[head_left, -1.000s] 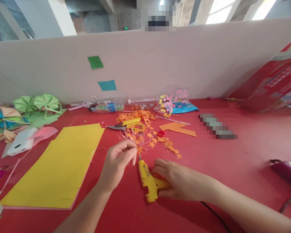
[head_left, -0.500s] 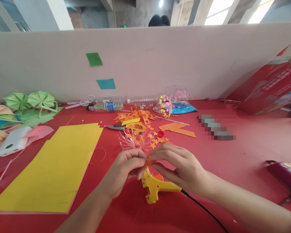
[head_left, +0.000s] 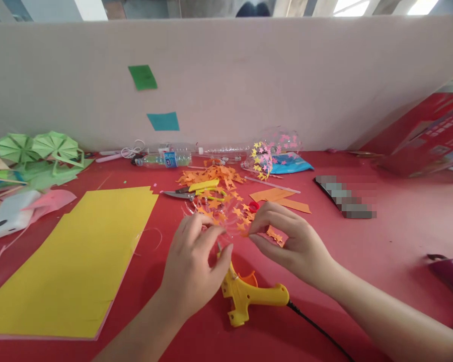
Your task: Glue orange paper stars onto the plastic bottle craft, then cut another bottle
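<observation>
My right hand (head_left: 296, 246) pinches a small orange paper star (head_left: 245, 235) between thumb and fingertips. To its left is my left hand (head_left: 194, 264), thumb and forefinger apart and nothing seen between them. Below the hands a yellow glue gun (head_left: 249, 295) lies on the table, its black cord trailing to the lower right. Just beyond my fingers is a clear plastic piece with curved strips (head_left: 191, 207), partly hidden by my left hand. Loose orange stars (head_left: 228, 197) are scattered around it, and a pile of orange paper cutouts (head_left: 196, 177) lies farther back.
Yellow paper sheets (head_left: 75, 261) cover the left side. Scissors (head_left: 179, 194) and a yellow utility knife (head_left: 204, 185) lie ahead, before a plastic bottle (head_left: 162, 160) and a star-covered clear plastic piece (head_left: 262, 160). Orange strips (head_left: 274, 194) and a pixelated dark object (head_left: 343, 197) are rightward.
My hands have come apart; the left moved left and its fingers opened. The orange star stays in my right fingertips. The view has tilted down slightly.
</observation>
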`<state>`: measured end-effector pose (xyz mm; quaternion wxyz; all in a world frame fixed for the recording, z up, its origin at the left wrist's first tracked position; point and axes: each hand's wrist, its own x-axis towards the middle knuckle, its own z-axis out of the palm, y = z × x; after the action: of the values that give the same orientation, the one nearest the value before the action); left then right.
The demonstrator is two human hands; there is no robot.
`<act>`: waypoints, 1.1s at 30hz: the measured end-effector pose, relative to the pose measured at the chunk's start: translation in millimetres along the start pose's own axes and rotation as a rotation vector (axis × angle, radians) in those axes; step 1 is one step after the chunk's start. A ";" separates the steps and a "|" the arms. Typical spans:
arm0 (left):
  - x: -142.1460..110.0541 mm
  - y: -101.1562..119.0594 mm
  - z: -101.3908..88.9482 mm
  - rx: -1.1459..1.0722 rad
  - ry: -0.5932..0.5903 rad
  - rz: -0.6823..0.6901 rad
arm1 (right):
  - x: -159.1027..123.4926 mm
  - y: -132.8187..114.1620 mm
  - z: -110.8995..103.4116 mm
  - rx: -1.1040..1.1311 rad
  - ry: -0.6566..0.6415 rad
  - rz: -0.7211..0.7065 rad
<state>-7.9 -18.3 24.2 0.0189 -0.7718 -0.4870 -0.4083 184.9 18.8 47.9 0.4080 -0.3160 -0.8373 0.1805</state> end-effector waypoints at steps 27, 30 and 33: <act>-3.0 2.2 19.0 0.130 0.053 0.142 | -7.7 8.4 15.2 -0.333 -0.030 -0.307; -3.0 1.5 19.1 0.142 0.058 0.173 | -11.5 11.9 16.2 -0.470 -0.003 -0.450; -3.3 1.1 19.0 0.139 0.066 0.191 | -14.3 13.8 15.4 -0.512 0.018 -0.554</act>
<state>3.9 -13.2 9.8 0.1275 -0.7977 -0.4374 -0.3952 184.6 18.6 22.8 0.3566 -0.1710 -0.9053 -0.1547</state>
